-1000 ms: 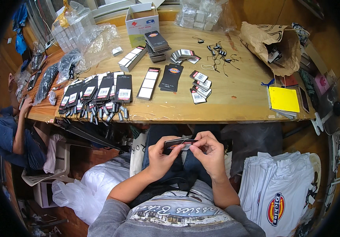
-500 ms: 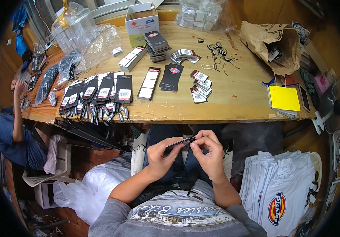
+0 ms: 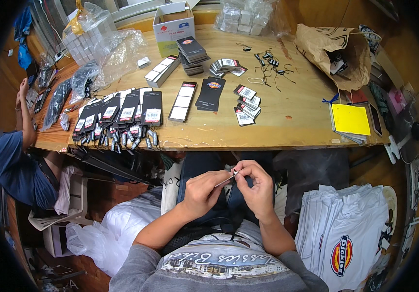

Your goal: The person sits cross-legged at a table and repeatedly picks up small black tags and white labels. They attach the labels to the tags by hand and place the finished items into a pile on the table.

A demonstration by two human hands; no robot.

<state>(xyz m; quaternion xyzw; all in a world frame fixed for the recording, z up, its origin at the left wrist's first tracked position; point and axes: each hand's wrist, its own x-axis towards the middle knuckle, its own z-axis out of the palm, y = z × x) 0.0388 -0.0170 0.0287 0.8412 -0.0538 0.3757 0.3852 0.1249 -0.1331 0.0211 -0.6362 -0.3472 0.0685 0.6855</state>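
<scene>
Above my lap, my left hand [image 3: 200,194] is closed round a thin hang tag [image 3: 225,180], seen nearly edge-on. The fingers of my right hand [image 3: 255,189] pinch at the tag's upper end, where a small dark bit shows; whether a string is there is too small to tell. On the table beyond lie a dark tag with a round logo [image 3: 210,93], a long strip of white labels [image 3: 182,101] and several small labelled cards [image 3: 247,104]. To the left, a pile of black tags with strings [image 3: 127,108] overhangs toward the table's front edge.
Stacked dark tags [image 3: 191,48] stand before an open carton [image 3: 174,29]. Loose black strings [image 3: 270,63] lie near a brown paper bag [image 3: 333,53]. A yellow pad [image 3: 350,120] sits at right. Folded white garments [image 3: 341,214] are beside me. Another person [image 3: 22,160] sits at left.
The hang tag has tilted in my hands, and my left fingers now cover more of it. My right fingers have closed nearer its end. The other person's arm has risen.
</scene>
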